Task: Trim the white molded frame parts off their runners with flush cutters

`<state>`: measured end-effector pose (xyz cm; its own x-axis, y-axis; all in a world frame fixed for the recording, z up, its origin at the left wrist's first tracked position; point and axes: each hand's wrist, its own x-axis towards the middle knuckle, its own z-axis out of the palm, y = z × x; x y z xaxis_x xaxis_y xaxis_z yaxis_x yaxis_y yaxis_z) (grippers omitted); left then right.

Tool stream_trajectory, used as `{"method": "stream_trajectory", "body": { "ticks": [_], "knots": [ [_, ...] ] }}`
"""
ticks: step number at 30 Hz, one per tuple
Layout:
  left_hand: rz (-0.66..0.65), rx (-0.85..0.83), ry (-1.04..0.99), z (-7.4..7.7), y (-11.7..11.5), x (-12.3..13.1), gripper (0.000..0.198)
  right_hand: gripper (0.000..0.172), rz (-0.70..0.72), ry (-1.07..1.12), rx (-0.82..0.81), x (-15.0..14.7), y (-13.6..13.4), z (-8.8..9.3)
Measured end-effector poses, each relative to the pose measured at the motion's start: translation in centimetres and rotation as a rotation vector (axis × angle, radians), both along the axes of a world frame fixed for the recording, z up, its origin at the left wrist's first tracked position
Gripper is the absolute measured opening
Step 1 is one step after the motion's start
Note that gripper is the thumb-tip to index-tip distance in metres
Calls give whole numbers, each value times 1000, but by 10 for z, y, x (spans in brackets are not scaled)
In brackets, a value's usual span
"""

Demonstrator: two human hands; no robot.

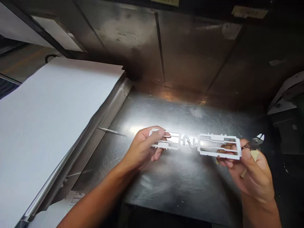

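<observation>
Two white plastic frames (201,145), joined by a wavy sprue (189,141), are held level above the metal worktop. My left hand (147,144) pinches the left frame, thumb on top and fingers beneath. At the other end, my right hand (254,171) grips the right frame by its outer edge. That same hand also carries a pair of side cutters (256,141); their jaws point up and to the right, and their pale yellow handles are mostly hidden in the palm.
A stack of large white sheets (64,104) lies on the left, beside a raised metal ledge (111,107). Under my hands is the shiny metal worktop (180,180), with metal panels (185,53) behind it. A pale curved object (287,91) stands at the far right.
</observation>
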<state>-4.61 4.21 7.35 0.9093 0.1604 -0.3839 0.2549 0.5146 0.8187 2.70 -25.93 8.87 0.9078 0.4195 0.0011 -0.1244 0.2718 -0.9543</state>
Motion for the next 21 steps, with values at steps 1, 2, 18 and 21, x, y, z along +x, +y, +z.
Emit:
{"method": "stream_trajectory", "body": {
  "ticks": [1,2,18,21],
  "knots": [
    [-3,0,10,-1,-1,1,56,39,9,19,7,-1,0,-1],
    [-7,0,21,-3,-2,3,55,40,13,37,17,-2,0,-2],
    [-121,-6,104,-16,-10,11,49,40,-27,121,13,-9,-8,-14],
    [-137,-12,109,-17,-13,12,52,41,-36,114,-11,-11,-14,-16]
  ]
}}
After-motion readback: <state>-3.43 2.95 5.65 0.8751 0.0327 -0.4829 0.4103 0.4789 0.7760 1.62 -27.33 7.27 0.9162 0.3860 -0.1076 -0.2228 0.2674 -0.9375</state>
